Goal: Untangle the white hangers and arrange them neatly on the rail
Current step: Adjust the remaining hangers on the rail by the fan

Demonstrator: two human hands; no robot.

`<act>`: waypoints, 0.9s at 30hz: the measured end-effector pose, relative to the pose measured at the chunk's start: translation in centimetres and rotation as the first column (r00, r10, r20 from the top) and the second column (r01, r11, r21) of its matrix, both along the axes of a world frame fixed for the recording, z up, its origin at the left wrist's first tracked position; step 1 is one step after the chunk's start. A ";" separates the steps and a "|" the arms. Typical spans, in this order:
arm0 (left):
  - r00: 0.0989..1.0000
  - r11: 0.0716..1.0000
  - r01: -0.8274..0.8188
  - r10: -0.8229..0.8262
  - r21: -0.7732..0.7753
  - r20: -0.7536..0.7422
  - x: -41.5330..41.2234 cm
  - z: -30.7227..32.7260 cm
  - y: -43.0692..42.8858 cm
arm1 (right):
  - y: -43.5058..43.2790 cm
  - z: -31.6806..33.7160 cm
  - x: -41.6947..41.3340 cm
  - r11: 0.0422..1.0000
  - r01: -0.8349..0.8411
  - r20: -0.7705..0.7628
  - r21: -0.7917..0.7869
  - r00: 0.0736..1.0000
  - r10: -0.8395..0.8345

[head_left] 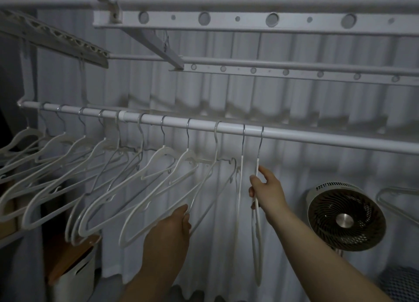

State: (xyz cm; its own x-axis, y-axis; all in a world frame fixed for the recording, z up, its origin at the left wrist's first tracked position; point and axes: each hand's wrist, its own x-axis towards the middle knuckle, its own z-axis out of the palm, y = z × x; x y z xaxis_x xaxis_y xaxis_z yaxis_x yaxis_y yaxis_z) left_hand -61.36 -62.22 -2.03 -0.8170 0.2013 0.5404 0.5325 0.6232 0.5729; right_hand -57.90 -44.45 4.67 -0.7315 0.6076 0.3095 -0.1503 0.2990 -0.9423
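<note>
Left grip [174, 220] curled round a slanted hanger [201, 186], right grip [267, 192] pinched on an edge-on hanger [258, 165] hung vertically, rail [317, 138] run left to right.

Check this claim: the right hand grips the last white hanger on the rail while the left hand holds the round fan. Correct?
No: in the head view the left hand grips another hanger, not the fan. The right hand does grip the last hanger on the rail.

Home laundry/drying nook, prob.: overhead drying rack [249, 21], hanger rail [294, 138], curtain [283, 179], small fan [347, 220], storage bin [77, 276].
</note>
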 end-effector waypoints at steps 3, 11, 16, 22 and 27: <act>1.000 1.000 0.003 -0.003 -0.003 -0.010 0.2 0.0 0.1 | 0.1 0.0 0.2 1.000 0.000 0.006 0.005 1.000 0.000; 1.000 1.000 -0.007 0.007 0.009 -0.011 0.4 0.2 0.0 | 0.3 0.0 0.1 1.000 -0.008 0.012 0.008 1.000 0.008; 0.999 0.988 0.003 -0.009 0.155 0.040 1.0 1.0 -0.8 | 0.5 -0.2 0.1 1.000 0.004 0.014 0.028 1.000 -0.004; 0.975 0.976 0.062 -0.014 0.210 -0.221 1.3 1.8 -1.2 | 0.8 -0.2 0.4 0.999 0.024 -0.003 0.032 1.000 -0.024; 0.926 0.990 0.110 -0.069 0.089 -0.371 3.1 2.8 -0.2 | 1.1 -0.1 0.7 0.999 0.026 0.004 0.043 1.000 -0.026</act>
State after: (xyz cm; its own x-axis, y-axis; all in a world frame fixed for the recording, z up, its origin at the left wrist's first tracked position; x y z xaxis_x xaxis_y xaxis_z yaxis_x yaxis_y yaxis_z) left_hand -58.27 -62.40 0.77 -0.5394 0.1893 0.8205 0.7685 0.5090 0.3877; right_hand -57.16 -43.36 4.58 -0.7169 0.6128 0.3324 -0.1376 0.3430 -0.9292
